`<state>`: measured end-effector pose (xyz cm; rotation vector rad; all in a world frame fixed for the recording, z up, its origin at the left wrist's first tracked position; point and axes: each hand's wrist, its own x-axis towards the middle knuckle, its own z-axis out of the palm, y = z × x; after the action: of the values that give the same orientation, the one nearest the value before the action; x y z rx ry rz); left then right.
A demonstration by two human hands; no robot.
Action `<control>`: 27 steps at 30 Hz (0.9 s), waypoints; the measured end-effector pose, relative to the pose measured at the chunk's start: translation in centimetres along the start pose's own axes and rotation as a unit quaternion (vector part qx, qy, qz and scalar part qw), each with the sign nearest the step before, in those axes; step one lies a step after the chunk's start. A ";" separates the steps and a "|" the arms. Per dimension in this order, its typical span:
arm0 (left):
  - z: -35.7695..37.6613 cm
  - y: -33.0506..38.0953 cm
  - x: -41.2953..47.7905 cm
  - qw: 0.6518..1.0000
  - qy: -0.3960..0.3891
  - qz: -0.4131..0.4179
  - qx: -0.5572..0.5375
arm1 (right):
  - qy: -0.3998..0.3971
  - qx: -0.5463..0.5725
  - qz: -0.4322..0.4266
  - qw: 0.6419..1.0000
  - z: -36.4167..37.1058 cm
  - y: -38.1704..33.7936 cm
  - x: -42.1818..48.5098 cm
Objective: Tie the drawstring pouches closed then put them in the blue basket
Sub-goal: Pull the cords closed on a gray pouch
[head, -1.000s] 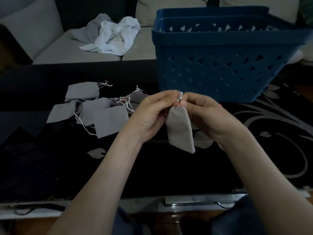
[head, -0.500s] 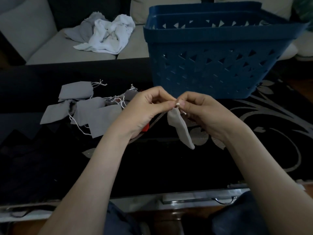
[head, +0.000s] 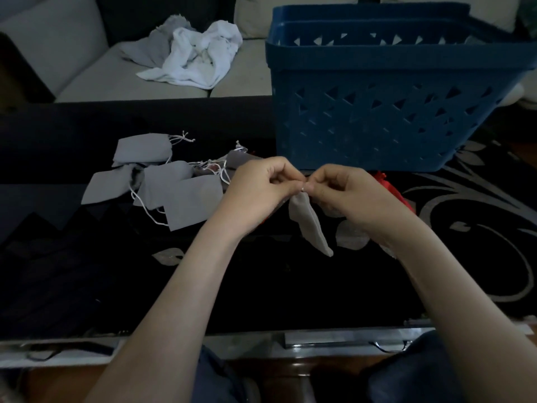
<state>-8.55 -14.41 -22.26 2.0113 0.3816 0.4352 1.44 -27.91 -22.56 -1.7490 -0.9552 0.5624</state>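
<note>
A grey drawstring pouch [head: 310, 225] hangs by its gathered neck above the dark table. My left hand [head: 261, 190] and my right hand [head: 345, 193] meet fingertip to fingertip at its top, each pinching the white string there. Several more grey pouches [head: 174, 187] with loose white strings lie in a heap on the table to the left. The blue basket [head: 386, 112] stands just behind my hands, at the right of the table.
Something red [head: 389, 187] peeks out behind my right wrist. The dark table [head: 87, 271] has a pale swirl pattern on its right side. Crumpled white and grey cloths [head: 194, 56] lie on the sofa behind. A metal-edged drawer front [head: 348, 340] runs along the near edge.
The pouch has turned edge-on and looks narrower. My fingertips have shifted slightly at its neck while working the string; both hands stay in place.
</note>
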 end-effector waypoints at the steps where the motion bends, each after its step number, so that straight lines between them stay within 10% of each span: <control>1: -0.1 0.0 -0.1 1.000 -0.002 -0.012 -0.009 | 0.010 -0.044 -0.012 0.999 0.2 0.1 0.1; 15: 0.4 0.1 -0.2 0.982 0.045 0.003 0.186 | 0.082 -0.199 -0.067 0.974 1.3 0.1 0.4; 27: 1.5 0.0 -0.3 0.946 0.133 0.197 0.220 | 0.094 0.102 -0.042 0.989 0.6 -0.7 0.0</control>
<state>-8.10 -15.67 -22.94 2.4823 0.2505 0.9468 0.72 -27.47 -22.10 -1.5420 -0.8058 0.4167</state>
